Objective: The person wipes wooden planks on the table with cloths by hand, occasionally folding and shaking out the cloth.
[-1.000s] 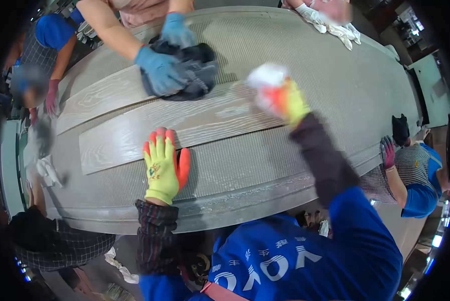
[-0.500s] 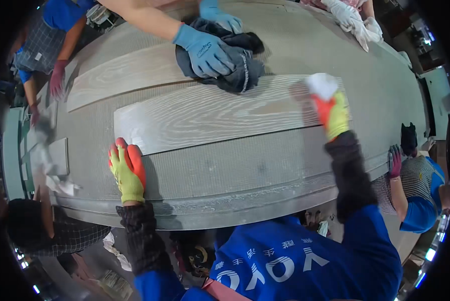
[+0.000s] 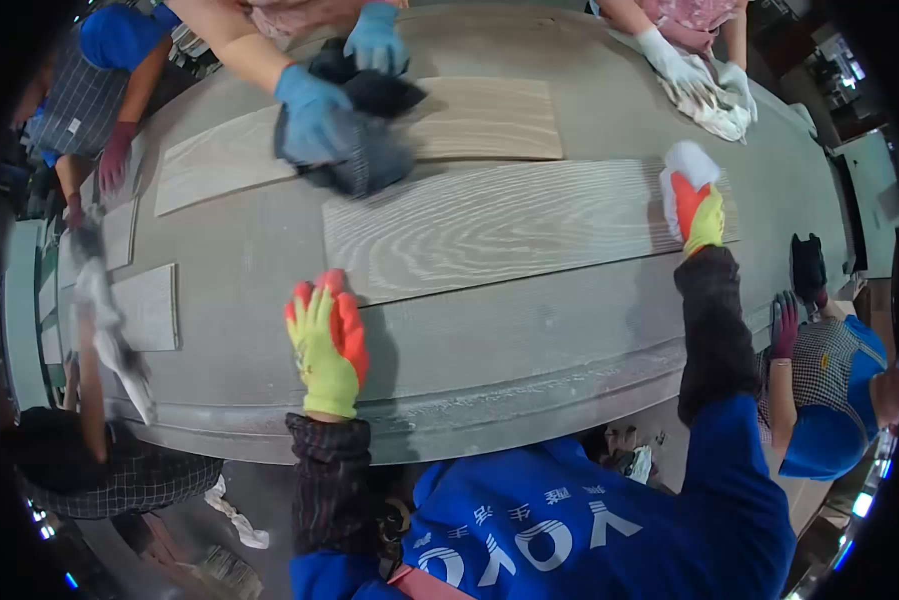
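Observation:
A pale wood-grained plank (image 3: 509, 225) lies across the ribbed grey table surface in front of me. At its right end, my right hand (image 3: 697, 205), in a yellow glove with orange fingers, is closed on a white cloth (image 3: 691, 165) that rests on the plank. My left hand (image 3: 327, 340), in a matching glove, is by the plank's lower left corner, with its fingers stretched out and nothing in it. Beyond lies a second plank (image 3: 489, 120), partly covered by a dark cloth (image 3: 354, 160) under a co-worker's blue-gloved hands.
The grey table (image 3: 489, 380) has a raised front edge. At the top right, a co-worker's white-gloved hands hold a white cloth (image 3: 714, 105). More co-workers stand at the left and right edges. Smaller boards (image 3: 147, 308) lie at the left. A dark item (image 3: 807, 265) is at the right.
The near plank has shifted right. My right hand has moved right with the white cloth. The co-worker's dark cloth went right, then back left. Another board shows at the left.

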The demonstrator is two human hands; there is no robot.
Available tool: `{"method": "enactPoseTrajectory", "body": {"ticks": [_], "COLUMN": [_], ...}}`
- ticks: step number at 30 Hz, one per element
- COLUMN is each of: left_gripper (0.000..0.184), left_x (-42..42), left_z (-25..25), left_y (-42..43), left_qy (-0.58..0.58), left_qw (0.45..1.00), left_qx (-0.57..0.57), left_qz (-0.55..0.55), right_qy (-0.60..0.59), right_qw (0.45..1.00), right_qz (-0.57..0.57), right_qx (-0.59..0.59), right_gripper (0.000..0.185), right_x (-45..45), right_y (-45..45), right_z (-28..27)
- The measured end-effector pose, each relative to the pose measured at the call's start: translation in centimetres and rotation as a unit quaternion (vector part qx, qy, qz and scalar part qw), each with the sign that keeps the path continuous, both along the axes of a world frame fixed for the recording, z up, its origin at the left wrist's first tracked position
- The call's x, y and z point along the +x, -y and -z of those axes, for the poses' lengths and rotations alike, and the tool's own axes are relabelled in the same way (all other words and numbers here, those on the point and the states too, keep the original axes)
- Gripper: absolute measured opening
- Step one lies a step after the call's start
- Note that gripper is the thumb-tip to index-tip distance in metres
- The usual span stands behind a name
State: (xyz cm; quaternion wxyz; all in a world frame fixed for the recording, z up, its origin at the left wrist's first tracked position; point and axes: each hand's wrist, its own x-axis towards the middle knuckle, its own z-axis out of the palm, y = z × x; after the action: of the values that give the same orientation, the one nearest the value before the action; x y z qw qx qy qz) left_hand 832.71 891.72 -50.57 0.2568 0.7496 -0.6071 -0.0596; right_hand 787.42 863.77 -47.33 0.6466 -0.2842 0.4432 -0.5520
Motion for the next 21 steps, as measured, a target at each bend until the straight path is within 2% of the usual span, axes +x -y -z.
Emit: {"method": "enactPoseTrajectory", "body": {"ticks": [1, 2, 3, 4, 5, 6, 7, 8, 9, 10, 11, 12, 13, 15, 17, 18, 19, 20, 21], "left_gripper": [0.053, 0.05, 0.047, 0.045, 0.045, 0.045, 0.046, 0.048, 0.048, 0.048, 0.049, 0.049, 0.049, 0.048, 0.048, 0.047, 0.047, 0.047, 0.047], "left_x": [-0.3, -0.9, -1.4, -0.9, -0.7, -0.4, -0.3, -0.5, -0.7, -0.9, -0.1, -0.1, -0.3, -0.1, 0.9, 1.0, 0.3, -1.3, -2.9], "left_z": [-0.3, -1.2, -2.3, -3.2, -2.8, -2.2, -1.8, -2.1, -2.3, -2.4, -2.3, -2.9, -3.2, -3.7, -3.5, -3.7, -4.3, -5.6, -6.9], "left_y": [0.3, 1.4, 2.5, 2.7, 3.2, 3.5, 3.6, 4.4, 5.4, 6.2, 5.8, 5.8, 6.4, 6.4, 5.9, 6.5, 7.2, 7.6, 8.1], "left_qy": [-0.004, -0.106, -0.206, -0.301, -0.3, -0.364, -0.425, -0.484, -0.486, -0.428, -0.367, -0.306, -0.305, -0.312, -0.315, -0.347, -0.385, -0.405, -0.424], "left_qw": [1.0, 0.994, 0.978, 0.952, 0.952, 0.93, 0.903, 0.872, 0.872, 0.903, 0.93, 0.952, 0.952, 0.95, 0.948, 0.937, 0.922, 0.914, 0.905], "left_qx": [0.005, -0.005, -0.014, -0.024, -0.024, -0.007, 0.016, 0.03, 0.029, 0.022, 0.017, 0.011, 0.005, -0.01, -0.021, -0.026, -0.032, -0.029, -0.026], "left_qz": [0.002, -0.018, -0.039, -0.06, -0.059, -0.061, -0.062, -0.064, -0.057, -0.04, -0.018, -0.004, 0.0, 0.027, 0.036, 0.027, 0.018, 0.02, 0.022], "right_qy": [-0.218, -0.425, -0.627, -0.735, -0.746, -0.716, -0.654, -0.658, -0.638, -0.606, -0.648, -0.631, -0.702, -0.626, -0.558, -0.671, -0.762, -0.728, -0.745], "right_qw": [0.972, 0.887, 0.728, 0.586, 0.552, 0.565, 0.609, 0.607, 0.595, 0.578, 0.511, 0.567, 0.573, 0.706, 0.777, 0.646, 0.49, 0.492, 0.57], "right_qz": [0.009, 0.016, 0.01, -0.028, -0.096, -0.175, -0.117, -0.112, -0.23, -0.346, -0.245, -0.202, -0.151, -0.182, -0.097, -0.053, 0.029, 0.051, -0.229], "right_qx": [-0.089, -0.181, -0.277, -0.34, -0.361, -0.37, -0.434, -0.431, -0.431, -0.424, -0.508, -0.489, -0.394, -0.276, -0.274, -0.361, -0.423, -0.475, -0.259], "right_gripper": [0.033, 0.028, 0.027, 0.028, 0.03, 0.035, 0.034, 0.034, 0.035, 0.036, 0.04, 0.048, 0.049, 0.04, 0.035, 0.036, 0.038, 0.04, 0.041], "right_x": [1.0, 1.8, 7.7, 15.3, 21.6, 27.2, 32.4, 33.0, 33.6, 34.2, 31.1, 26.2, 21.9, 16.8, 19.2, 21.4, 23.6, 26.6, 31.0], "right_y": [0.9, 2.1, 0.0, -3.1, -5.1, -7.1, -9.9, -9.4, -8.7, -8.3, -7.2, -4.6, -3.6, 0.7, 1.2, 0.1, -1.0, -1.1, -2.9], "right_z": [4.4, 8.2, 6.3, 3.1, 1.5, 0.3, 0.0, -0.5, -0.9, -1.2, -0.5, -1.2, -5.4, -2.9, -0.9, -0.7, -0.6, 0.9, -5.6]}}
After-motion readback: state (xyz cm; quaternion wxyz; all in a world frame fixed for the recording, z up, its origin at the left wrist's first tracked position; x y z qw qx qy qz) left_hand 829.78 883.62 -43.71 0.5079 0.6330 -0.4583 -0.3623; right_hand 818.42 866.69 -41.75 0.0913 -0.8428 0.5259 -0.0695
